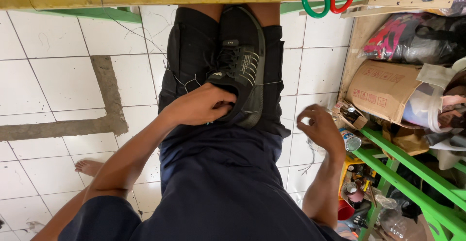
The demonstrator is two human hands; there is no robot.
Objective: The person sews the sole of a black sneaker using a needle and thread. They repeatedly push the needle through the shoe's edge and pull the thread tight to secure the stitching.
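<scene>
left hand (201,106) reaches forward, forearm extended, fingers curled closed in a grip. right hand (320,127) raised beside it, fingers loosely bent, pinching, elbow bent.
</scene>
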